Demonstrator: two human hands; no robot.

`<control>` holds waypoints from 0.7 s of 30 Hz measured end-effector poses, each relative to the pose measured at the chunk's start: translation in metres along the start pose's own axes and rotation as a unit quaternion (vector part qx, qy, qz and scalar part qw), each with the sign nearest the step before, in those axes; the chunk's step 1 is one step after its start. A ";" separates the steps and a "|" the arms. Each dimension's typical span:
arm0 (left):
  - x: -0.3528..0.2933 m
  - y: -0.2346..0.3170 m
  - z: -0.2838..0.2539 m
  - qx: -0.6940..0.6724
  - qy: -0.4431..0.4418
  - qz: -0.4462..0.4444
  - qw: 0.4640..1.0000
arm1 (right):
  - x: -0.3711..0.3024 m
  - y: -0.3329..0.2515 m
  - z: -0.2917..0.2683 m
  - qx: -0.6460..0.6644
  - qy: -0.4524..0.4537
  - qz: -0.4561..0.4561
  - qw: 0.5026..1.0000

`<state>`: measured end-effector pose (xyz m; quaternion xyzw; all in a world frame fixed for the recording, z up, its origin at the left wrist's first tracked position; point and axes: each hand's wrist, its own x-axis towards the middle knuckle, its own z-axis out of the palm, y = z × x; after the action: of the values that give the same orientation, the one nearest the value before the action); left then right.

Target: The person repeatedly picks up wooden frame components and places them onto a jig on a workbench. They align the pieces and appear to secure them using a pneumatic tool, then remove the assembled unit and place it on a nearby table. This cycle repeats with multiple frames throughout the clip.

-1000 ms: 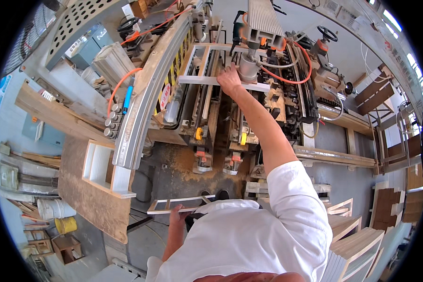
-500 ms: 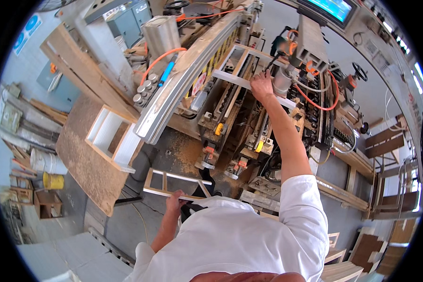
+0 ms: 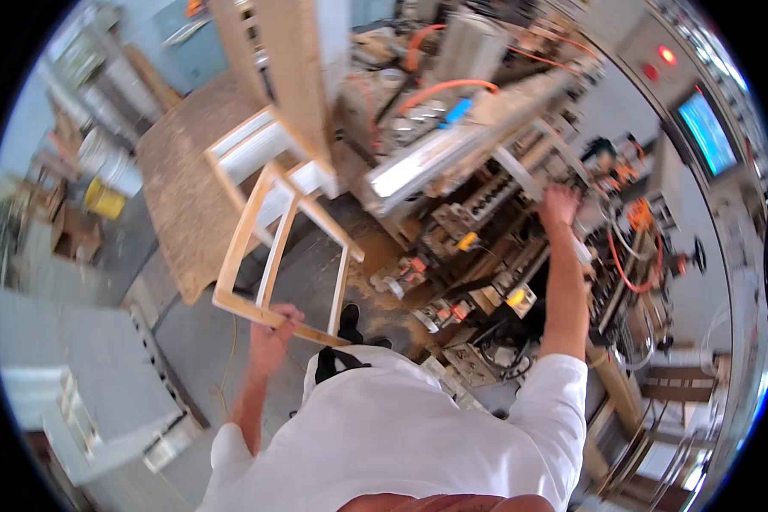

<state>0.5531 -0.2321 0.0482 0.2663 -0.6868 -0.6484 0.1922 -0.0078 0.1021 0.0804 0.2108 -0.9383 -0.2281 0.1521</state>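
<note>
A wooden frame (image 3: 277, 256) with a crossbar is hanging tilted off the near left end of the silver beam (image 3: 478, 141), between that beam and the person's body. The left hand (image 3: 273, 333) is gripping its near rail, fingers curling around the wood. A second, white-edged frame (image 3: 517, 173) is lying on the machine, just right of the beam. The right hand (image 3: 560, 205) is resting at this frame's near rail, farther right of the beam; blur is hiding the fingers, so whether they are grasping the rail or lying loose on it, I cannot tell.

On the beam itself a blue cylinder (image 3: 457, 113) is lying, and an orange hose (image 3: 452, 85) is arching along its far left side. Left of the beam, a white-lined wooden box (image 3: 256, 154) is sitting on a brown board (image 3: 175, 171), partly behind the held frame. Well left of the beam, a white bucket (image 3: 111, 160) is standing beside a yellow bucket (image 3: 104, 199). Well right of the beam, a screen (image 3: 706, 132) is glowing blue under a red light (image 3: 666, 55), and a dark handwheel (image 3: 699, 253) is standing out from the machinery.
</note>
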 end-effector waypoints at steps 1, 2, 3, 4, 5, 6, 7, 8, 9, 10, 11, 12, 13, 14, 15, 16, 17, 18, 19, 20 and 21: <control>0.006 0.013 -0.018 0.015 0.012 0.012 1.000 | 0.002 0.001 -0.001 -0.008 -0.041 0.010 0.999; 0.016 0.021 -0.037 0.029 0.022 0.025 0.999 | 0.000 0.004 0.006 0.007 -0.010 0.019 1.000; 0.024 0.026 -0.059 0.045 0.074 0.045 0.995 | -0.002 0.004 0.010 0.008 0.020 0.009 1.000; 0.032 0.028 -0.080 0.060 0.124 0.066 0.988 | -0.002 0.000 0.005 0.013 0.010 0.015 1.000; 0.043 0.034 -0.098 0.031 0.165 0.059 0.984 | -0.001 -0.004 0.002 0.019 -0.001 0.026 0.999; 0.060 0.039 -0.114 0.000 0.198 0.056 0.979 | 0.000 -0.004 0.003 0.020 -0.016 0.039 0.999; 0.078 0.034 -0.138 -0.055 0.211 0.041 0.975 | 0.004 -0.006 0.004 0.022 -0.031 0.054 0.998; 0.097 0.026 -0.160 -0.109 0.222 0.026 0.969 | 0.007 -0.009 0.002 0.025 -0.046 0.070 0.996; 0.118 0.021 -0.174 -0.145 0.233 0.018 0.961 | 0.008 -0.012 -0.001 0.025 -0.051 0.079 0.995; 0.140 0.017 -0.187 -0.180 0.242 0.009 0.954 | 0.007 -0.015 -0.005 0.026 -0.058 0.091 0.994; 0.163 0.011 -0.198 -0.214 0.247 -0.001 0.945 | 0.006 -0.018 -0.010 0.025 -0.067 0.104 0.992; 0.186 -0.003 -0.213 -0.239 0.242 -0.003 0.941 | 0.002 -0.023 -0.018 0.057 -0.030 0.114 0.991; 0.208 -0.024 -0.227 -0.262 0.237 -0.006 0.935 | -0.002 -0.031 -0.034 0.088 0.008 0.123 0.988; 0.237 -0.039 -0.240 -0.287 0.227 -0.007 0.931 | -0.007 -0.039 -0.046 0.117 0.046 0.138 0.982; 0.268 -0.051 -0.245 -0.306 0.219 -0.018 0.926 | -0.016 -0.038 -0.046 0.157 0.141 0.127 0.969; 0.296 -0.063 -0.250 -0.320 0.208 -0.031 0.924 | -0.029 -0.043 -0.051 0.199 0.161 0.131 0.958; 0.324 -0.076 -0.251 -0.337 0.198 -0.043 0.919 | -0.038 -0.055 -0.063 0.238 0.187 0.134 0.944; 0.351 -0.088 -0.255 -0.352 0.191 -0.056 0.914 | -0.047 -0.071 -0.080 0.279 0.212 0.134 0.927; 0.371 -0.105 -0.263 -0.341 0.181 -0.057 0.921 | -0.057 -0.095 -0.104 0.347 0.206 0.156 0.902; 0.397 -0.119 -0.269 -0.333 0.165 -0.055 0.927 | -0.070 -0.105 -0.103 0.389 0.248 0.130 0.877; 0.413 -0.128 -0.278 -0.321 0.155 -0.053 0.933 | -0.085 -0.127 -0.120 0.441 0.186 0.167 0.862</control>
<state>0.4134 -0.7075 -0.0889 0.3238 -0.3889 -0.7942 0.3365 0.1526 -0.0044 0.1038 0.1345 -0.9164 0.2818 0.2502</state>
